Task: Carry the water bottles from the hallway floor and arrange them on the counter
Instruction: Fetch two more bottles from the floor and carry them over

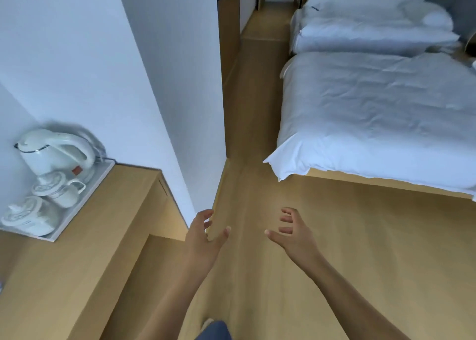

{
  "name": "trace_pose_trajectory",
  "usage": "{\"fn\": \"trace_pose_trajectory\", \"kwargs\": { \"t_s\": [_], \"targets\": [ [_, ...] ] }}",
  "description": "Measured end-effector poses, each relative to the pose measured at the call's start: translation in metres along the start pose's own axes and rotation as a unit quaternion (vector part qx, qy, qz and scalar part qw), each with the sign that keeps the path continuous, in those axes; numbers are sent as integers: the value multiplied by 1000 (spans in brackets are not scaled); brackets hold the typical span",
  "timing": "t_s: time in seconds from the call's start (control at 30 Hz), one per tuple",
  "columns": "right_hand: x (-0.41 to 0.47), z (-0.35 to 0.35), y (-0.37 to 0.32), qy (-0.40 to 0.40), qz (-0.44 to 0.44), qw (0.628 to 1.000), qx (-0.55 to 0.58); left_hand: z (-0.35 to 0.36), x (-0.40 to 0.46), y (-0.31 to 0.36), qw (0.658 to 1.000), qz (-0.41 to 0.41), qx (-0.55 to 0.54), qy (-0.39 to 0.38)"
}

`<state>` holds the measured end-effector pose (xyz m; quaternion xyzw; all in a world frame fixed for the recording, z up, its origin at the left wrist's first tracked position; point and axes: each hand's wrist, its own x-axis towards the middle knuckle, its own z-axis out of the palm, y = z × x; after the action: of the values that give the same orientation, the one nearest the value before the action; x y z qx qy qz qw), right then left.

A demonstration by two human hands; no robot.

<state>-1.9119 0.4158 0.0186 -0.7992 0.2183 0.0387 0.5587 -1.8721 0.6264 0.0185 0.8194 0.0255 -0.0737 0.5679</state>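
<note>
Pale wood floor (322,236) runs from underfoot into a narrow hallway (260,56) that leads away between a white wall (108,56) and two beds. The nearer bed (373,113) carries a rumpled white duvet, one corner of which hangs over the bed's near left corner; the farther bed (373,33) sits beyond it with a pillow (427,15) at its right end. At the hallway's far end a doorway shows, too small to make out.

To the left, a light wooden tabletop (90,236) fits into the corner against the wall. A white tray (77,211) lies along its back left edge. On the tray stand a white electric kettle (54,154) at the far end, then a lidded white cup (58,189) with its handle turned toward the room, then a second lidded cup (25,217) at the near end. What the kettle and cups hold cannot be seen.

Both arms reach out bare over the floor. The left hand (203,236) hangs near the wall's corner, fingers spread and loosely curved, its grip apart and holding nothing. The right hand (293,234) is beside it, well apart, fingers likewise splayed and empty. A dark trouser knee (213,330) shows at the bottom edge.

No water bottles are visible on the floor, in the hallway or on the tabletop.
</note>
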Motion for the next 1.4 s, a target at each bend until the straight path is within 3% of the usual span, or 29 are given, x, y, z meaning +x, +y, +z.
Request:
{"fn": "trace_pose_trajectory", "kwargs": {
  "t_s": [0.27, 0.53, 0.97, 1.4],
  "targets": [
    [139, -23, -18, 20, 21, 1000, 7, 51, 145, 23, 999, 6, 36, -37],
    [312, -41, -79, 21, 33, 999, 5, 87, 329, 73, 996, 6, 45, -78],
    [553, -76, -144, -7, 42, 999, -17, 153, 561, 136, 995, -6, 79, -66],
    [866, -175, -221, -46, 19, 998, -29, 265, 837, 246, 995, 7, 84, -62]
  ]
}}
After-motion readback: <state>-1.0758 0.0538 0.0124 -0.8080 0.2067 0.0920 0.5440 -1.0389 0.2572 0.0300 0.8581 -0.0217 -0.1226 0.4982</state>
